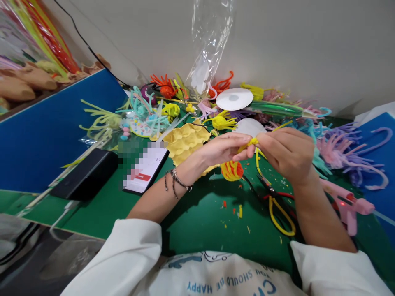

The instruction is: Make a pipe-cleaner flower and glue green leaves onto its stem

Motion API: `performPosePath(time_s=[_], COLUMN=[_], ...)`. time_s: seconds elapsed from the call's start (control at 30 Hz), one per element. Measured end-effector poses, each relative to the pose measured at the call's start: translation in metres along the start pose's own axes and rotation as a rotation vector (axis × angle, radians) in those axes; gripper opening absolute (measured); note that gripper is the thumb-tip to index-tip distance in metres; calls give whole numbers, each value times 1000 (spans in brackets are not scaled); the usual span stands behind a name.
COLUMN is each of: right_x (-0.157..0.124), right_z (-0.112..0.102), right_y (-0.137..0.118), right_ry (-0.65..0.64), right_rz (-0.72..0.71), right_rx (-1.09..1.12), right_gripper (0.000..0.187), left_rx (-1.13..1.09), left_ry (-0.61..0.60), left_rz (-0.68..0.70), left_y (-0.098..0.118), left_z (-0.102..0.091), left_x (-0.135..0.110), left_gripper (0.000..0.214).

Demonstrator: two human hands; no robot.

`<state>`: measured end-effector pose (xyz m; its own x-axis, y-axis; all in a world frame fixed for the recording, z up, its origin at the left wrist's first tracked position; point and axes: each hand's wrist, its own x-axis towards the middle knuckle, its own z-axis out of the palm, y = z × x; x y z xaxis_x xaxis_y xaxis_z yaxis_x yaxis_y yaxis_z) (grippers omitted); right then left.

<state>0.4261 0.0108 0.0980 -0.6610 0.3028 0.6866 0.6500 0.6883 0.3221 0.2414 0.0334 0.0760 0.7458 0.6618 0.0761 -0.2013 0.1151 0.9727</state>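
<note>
Sleeves (129,255) low, we pinch a yellow pipe cleaner (253,142).
Left hand (222,150) and right hand (286,154) clamp it; if it slips, we could bump the glue gun (352,207) close by.

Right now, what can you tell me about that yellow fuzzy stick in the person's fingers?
The yellow pipe cleaner is a thin, fuzzy stem, bendable by its look. A short stretch is pinched between the fingertips of the left hand and the right hand, above the green table. One end pokes up past the right knuckles; another length curves down below the hands.
</note>
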Motion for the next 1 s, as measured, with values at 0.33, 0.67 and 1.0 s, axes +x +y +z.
performPosePath(time_s=[0.33, 0.67, 1.0], right_x=[0, 0, -2], right_z=[-3, -17, -12], right_y=[12, 20, 27], right_ry=[-176, -112, -89], right_rz=[66, 100, 122], right_rx=[-72, -22, 45], right_gripper=[29, 28, 25], left_rx=[442, 1638, 1547], left_ry=[255, 497, 1220], left_rz=[151, -196, -1051], left_y=[-4, 24, 5], left_z=[11, -5, -11], left_x=[3, -146, -280], left_gripper=[37, 47, 53])
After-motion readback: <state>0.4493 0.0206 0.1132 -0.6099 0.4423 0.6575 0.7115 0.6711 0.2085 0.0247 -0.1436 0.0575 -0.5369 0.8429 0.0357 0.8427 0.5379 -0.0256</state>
